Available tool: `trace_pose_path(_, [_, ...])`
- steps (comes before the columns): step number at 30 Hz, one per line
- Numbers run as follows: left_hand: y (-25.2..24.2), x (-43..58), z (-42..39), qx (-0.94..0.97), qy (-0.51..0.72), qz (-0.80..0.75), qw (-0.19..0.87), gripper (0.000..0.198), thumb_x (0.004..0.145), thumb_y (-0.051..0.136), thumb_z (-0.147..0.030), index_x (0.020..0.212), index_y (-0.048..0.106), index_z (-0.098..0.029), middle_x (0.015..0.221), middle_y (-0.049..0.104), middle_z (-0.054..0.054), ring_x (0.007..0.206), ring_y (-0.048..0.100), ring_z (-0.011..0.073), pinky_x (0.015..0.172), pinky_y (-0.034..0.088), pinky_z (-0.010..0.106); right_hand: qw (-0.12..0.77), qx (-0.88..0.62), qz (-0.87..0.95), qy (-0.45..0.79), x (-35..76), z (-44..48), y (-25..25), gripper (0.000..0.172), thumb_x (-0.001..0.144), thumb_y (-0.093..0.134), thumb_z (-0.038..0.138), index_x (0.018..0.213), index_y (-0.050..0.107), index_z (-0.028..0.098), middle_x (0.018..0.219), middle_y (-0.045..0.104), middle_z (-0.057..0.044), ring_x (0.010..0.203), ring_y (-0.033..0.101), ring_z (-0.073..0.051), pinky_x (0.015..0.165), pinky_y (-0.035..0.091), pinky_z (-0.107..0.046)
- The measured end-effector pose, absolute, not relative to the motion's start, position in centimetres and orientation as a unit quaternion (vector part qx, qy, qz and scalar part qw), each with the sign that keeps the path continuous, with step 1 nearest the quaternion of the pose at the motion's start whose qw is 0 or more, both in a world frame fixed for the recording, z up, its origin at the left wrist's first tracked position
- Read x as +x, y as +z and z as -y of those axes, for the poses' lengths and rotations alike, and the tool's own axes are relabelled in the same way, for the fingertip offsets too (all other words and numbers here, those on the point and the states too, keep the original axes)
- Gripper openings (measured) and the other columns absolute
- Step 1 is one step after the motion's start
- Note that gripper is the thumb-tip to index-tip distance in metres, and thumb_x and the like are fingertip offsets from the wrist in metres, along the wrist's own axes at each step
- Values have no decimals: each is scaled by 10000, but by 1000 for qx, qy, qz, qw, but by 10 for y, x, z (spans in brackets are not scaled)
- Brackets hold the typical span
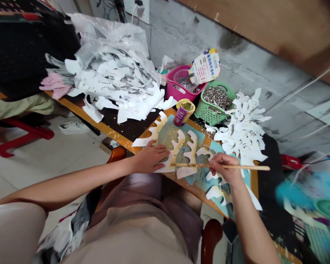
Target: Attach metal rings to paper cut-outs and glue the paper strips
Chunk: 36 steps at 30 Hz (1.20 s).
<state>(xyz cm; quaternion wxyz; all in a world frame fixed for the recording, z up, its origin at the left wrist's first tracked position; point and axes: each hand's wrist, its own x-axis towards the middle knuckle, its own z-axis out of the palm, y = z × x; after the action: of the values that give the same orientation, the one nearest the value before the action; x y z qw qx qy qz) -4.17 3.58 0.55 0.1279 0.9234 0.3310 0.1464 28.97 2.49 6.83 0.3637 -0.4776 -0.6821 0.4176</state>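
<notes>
My right hand (224, 167) is closed around a long thin wooden brush (247, 167). The brush's tip touches the lower part of a white cut-out piece (176, 146) with a scalloped edge. Flat on that same piece lies my left hand (151, 157), fingers stretched out. Similar cut-outs lie to both sides, one at the far left (158, 126) and another (190, 148) just right of the brushed one. They rest on a blue, yellow-smeared sheet (167, 134) on the table. Behind them stands a purple can (183, 113) with a yellow-smeared rim.
A large heap of white pieces (112, 80) fills the table's left. Behind the can are a pink basket (178, 93) and a green basket (213, 110) holding metal rings. Another pile of cut-outs (244, 121) sits at right. A grey wall (176, 40) bounds the back.
</notes>
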Motion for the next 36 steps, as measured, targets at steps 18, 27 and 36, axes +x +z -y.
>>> trace_pose_path(18, [6, -41, -36, 923, 157, -327, 128, 298, 922, 574, -319, 1192, 601, -197, 1313, 650, 115, 1266, 545, 301, 1104, 272, 526, 385, -430, 619, 533, 298, -19, 63, 302, 777, 759, 351, 607, 565, 194, 590, 621, -11, 427, 536, -121, 363, 396, -234])
trace_pose_path(27, [7, -42, -35, 924, 152, -328, 125, 297, 927, 564, -323, 1193, 602, -196, 1314, 650, 116, 1275, 538, 301, 1116, 266, 528, 424, -481, 634, 434, 297, -26, 59, 243, 808, 744, 350, 680, 598, 206, 724, 662, -26, 536, 596, -137, 478, 498, -275])
trace_pose_path(36, [7, -42, -35, 923, 147, -331, 132, 306, 925, 559, -324, 1206, 607, -210, 1334, 637, 116, 1279, 532, 302, 1126, 253, 540, 384, -476, 679, 406, 293, -29, 55, 272, 820, 725, 402, 674, 591, 217, 684, 660, -27, 549, 596, -152, 494, 495, -286])
